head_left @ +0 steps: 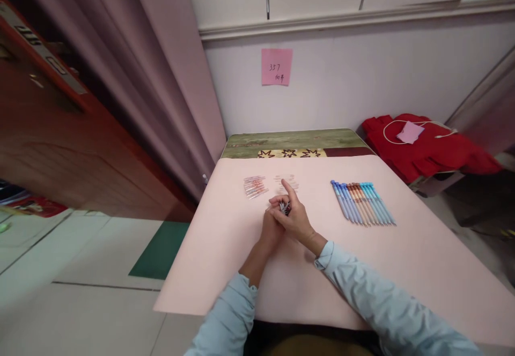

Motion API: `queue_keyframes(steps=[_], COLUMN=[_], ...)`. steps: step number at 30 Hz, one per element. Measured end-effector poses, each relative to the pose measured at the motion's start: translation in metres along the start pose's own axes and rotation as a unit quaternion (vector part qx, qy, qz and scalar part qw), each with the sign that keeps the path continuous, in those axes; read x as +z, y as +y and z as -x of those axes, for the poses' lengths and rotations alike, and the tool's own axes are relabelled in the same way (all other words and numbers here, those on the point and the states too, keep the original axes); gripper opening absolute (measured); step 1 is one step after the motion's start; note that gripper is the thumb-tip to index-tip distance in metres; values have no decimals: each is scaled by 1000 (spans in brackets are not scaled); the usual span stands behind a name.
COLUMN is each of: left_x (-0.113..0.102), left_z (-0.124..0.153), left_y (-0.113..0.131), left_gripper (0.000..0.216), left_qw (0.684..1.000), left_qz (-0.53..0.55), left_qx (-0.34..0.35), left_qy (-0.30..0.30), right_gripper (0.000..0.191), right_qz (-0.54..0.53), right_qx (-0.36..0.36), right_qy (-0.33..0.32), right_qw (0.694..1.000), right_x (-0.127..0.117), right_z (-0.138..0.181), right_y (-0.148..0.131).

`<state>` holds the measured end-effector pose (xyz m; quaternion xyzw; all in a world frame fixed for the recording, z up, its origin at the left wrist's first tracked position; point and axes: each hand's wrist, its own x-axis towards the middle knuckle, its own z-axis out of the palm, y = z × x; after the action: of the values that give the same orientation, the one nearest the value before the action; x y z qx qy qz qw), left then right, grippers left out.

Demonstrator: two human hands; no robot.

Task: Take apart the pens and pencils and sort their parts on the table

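Jointly, left hand (270,229), right hand (296,217), clutching dark sticks (285,206)

Hands (284,221) around small bundle (285,207)

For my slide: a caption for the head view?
Left hand and right hand clasp a small bundle over a pink table, between clear tubes and a row of pens.
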<state>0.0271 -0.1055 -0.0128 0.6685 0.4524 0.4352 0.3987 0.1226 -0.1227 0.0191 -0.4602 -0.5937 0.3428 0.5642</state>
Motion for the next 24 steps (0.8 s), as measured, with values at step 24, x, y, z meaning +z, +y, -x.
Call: queue_keyframes(steps=[24], left_x=[-3], left_z=[-2], left_y=[-1], left_gripper=[34], left_qw=[988], left_qz=[147], left_qx=[-48], left_qy=[7], right_gripper=[55], right_qz=[142], right_qx=[-8], right_qy=[-45], right_qw=[989], right_x=[-30], right_z=[-8], right_y=[16])
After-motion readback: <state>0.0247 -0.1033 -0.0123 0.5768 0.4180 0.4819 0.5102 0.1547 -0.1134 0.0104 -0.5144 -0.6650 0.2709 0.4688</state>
